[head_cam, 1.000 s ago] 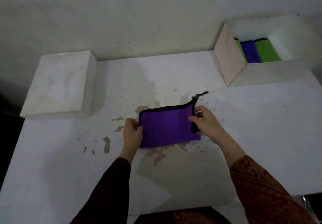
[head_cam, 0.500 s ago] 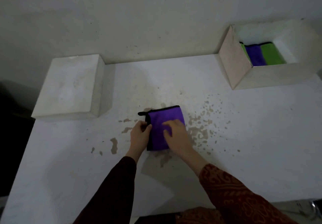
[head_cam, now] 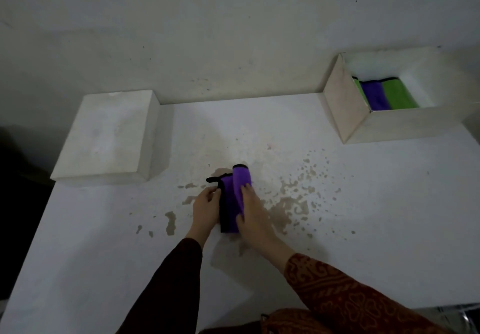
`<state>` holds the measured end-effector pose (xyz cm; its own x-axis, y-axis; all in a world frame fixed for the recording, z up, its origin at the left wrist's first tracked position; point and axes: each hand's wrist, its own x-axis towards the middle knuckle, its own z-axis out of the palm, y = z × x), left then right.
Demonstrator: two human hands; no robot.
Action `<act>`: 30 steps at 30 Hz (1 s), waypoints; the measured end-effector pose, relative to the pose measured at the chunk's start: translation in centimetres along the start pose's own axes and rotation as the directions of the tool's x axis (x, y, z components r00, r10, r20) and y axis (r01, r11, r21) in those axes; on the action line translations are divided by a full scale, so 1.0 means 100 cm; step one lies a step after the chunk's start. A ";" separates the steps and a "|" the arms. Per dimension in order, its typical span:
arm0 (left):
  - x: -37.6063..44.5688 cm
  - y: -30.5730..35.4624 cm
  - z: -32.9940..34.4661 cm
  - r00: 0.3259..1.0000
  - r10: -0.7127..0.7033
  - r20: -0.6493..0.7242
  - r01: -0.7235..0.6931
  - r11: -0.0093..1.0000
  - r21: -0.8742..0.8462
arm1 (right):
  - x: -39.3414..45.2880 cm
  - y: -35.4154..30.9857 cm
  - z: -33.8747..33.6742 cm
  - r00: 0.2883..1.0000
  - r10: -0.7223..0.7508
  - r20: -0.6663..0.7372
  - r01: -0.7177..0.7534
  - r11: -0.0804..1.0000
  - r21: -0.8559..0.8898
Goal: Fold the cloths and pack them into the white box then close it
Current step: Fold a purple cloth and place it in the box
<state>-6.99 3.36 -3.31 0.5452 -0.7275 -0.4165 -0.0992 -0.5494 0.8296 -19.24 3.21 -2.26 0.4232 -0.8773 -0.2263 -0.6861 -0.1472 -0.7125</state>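
Note:
A purple cloth (head_cam: 231,198) with black trim lies at the table's middle, folded into a narrow strip. My right hand (head_cam: 253,215) grips its right flap and holds it curled over toward the left. My left hand (head_cam: 206,210) pinches the cloth's left black edge against the table. The open white box (head_cam: 345,105) stands at the far right against the wall. Inside it lie folded cloths: a purple one (head_cam: 374,96) between green ones (head_cam: 397,95).
The white box lid (head_cam: 106,136) rests upside down at the far left of the white table (head_cam: 363,217). Brown patches of worn paint mark the tabletop around the cloth. A wall runs behind the table.
The cloth went from a wide rectangle held at both ends to a half-width fold, and now my right hand has turned its right side over again toward the left.

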 end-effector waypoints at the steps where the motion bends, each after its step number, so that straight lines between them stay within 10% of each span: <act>1: 0.001 0.001 0.000 1.000 -0.019 -0.002 0.019 0.999 -0.040 | -0.001 -0.002 0.006 0.995 -0.027 0.094 0.034 0.996 -0.079; 6: 0.003 0.003 0.001 0.999 -0.050 0.013 0.050 0.998 -0.041 | 0.001 0.000 0.029 0.977 0.022 0.212 0.053 0.938 -0.344; 10: 0.010 0.008 0.005 0.994 -0.105 -0.030 0.106 0.993 0.053 | 0.008 0.000 0.007 0.947 -0.014 0.321 0.055 0.992 -0.118; 16: 0.005 0.021 0.021 1.000 0.002 0.022 -0.008 0.961 0.276 | 0.001 0.025 -0.018 0.991 0.101 0.086 -0.131 0.863 0.488; 30: -0.044 0.137 0.114 0.923 0.382 0.050 -0.385 0.920 0.077 | -0.004 0.039 -0.170 0.985 -0.067 -0.160 0.128 0.903 0.410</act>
<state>-20.23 -5.62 5.71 0.4238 -0.9017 -0.0861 -0.3650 -0.2570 0.8948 -32.16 -4.81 6.36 0.3677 -0.9274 -0.0687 -0.3227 -0.0579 -0.9447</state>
